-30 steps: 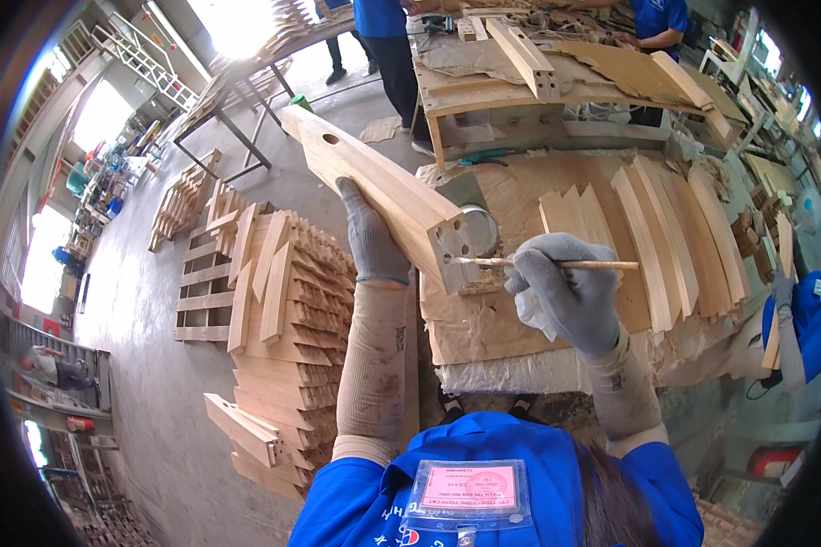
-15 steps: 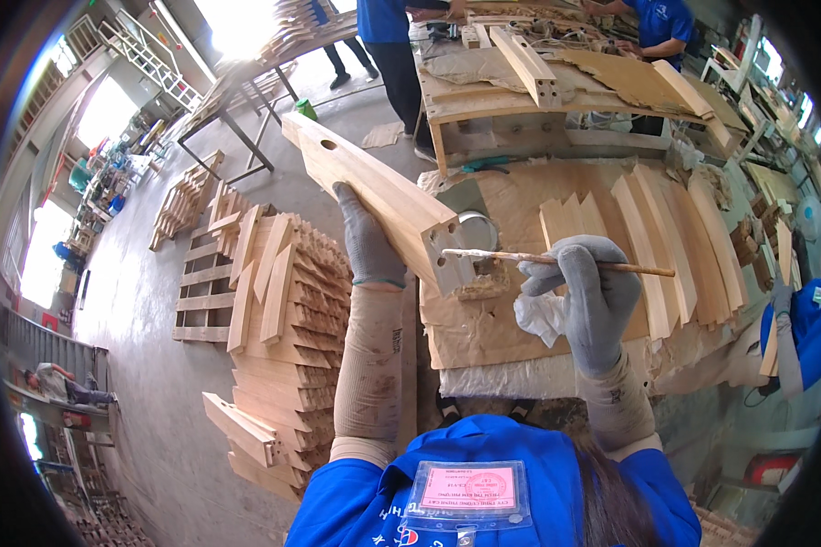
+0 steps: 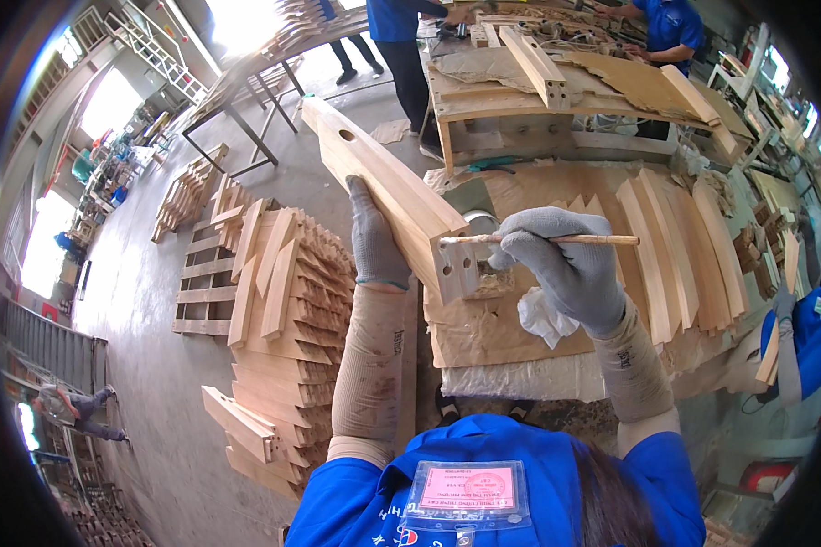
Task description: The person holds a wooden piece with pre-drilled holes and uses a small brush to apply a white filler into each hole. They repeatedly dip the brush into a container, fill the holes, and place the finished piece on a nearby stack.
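Observation:
My left hand [image 3: 374,239], in a grey glove, is wrapped round a long pale wooden piece [image 3: 388,178] and holds it up at a slant. Its far part has one round hole, and several small holes show in the near end face. Between the gloved fingers of my right hand [image 3: 566,269] is a thin wooden stick [image 3: 607,240] with a whitish coated tip. That tip meets the end face near the upper holes. Crumpled white tissue [image 3: 545,319] is below my right hand. A round container [image 3: 480,221] is partly hidden behind the stick and hand.
Several shaped wooden pieces [image 3: 666,246] lie on the right of the paper-covered table [image 3: 483,342]. A tall stack of wooden parts [image 3: 278,365] stands left, by a pallet [image 3: 202,296]. Beyond is a workbench [image 3: 447,100] with people around it; another person's gloved hand [image 3: 783,301] shows at right.
My right hand has moved up, its back turned more upward, and the stick's tip has shifted from the lower holes to the upper edge of the end face. The wooden piece has shifted slightly right.

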`<state>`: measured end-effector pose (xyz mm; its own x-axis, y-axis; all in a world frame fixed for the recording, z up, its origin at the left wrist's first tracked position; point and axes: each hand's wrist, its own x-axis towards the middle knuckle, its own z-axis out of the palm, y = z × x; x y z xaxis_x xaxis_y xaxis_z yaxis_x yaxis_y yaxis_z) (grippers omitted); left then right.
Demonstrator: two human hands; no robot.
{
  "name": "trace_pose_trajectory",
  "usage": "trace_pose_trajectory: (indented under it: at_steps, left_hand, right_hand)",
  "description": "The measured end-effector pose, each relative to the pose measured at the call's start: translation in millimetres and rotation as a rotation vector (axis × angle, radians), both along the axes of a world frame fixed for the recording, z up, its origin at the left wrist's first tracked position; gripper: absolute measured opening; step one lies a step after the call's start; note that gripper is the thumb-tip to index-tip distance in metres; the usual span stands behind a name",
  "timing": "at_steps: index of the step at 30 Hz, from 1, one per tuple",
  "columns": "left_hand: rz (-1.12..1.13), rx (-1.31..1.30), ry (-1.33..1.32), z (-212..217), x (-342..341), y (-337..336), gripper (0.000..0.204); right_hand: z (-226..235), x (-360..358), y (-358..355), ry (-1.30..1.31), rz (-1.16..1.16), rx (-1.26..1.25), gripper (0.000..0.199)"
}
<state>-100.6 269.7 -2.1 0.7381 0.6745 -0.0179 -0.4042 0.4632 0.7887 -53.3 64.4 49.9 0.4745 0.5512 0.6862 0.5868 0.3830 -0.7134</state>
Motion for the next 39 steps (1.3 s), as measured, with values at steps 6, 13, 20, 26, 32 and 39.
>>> trace_pose_trajectory:
  at_steps: [6, 13, 20, 26, 32, 39]
  left_hand:
    - [0.047, -0.008, 0.016, -5, 0, 6, 0.068]
    - [0.035, 0.011, -0.043, 0, -8, 8, 0.061]
    - [-0.261, -0.187, -0.222, 2, -16, 11, 0.057]
    - [-0.377, -0.303, -0.329, 4, -19, 3, 0.058]
    - [-0.405, -0.346, -0.368, 6, -23, 3, 0.059]
    - [-0.47, -0.337, -0.442, 15, -30, 0, 0.057]
  right_hand:
    - [-1, -16, -1, 0.155, -0.161, -0.083, 0.01]
    - [-17, -22, -16, 0.545, -0.074, 0.133, 0.013]
    - [-25, -2, -21, 0.749, 0.291, 0.149, 0.019]
    - [-34, 11, -15, 0.617, 0.373, 0.101, 0.016]
    - [-26, 20, -13, 0.588, 0.498, 0.065, 0.014]
    - [-14, 25, -18, 0.452, 0.66, -0.014, 0.008]
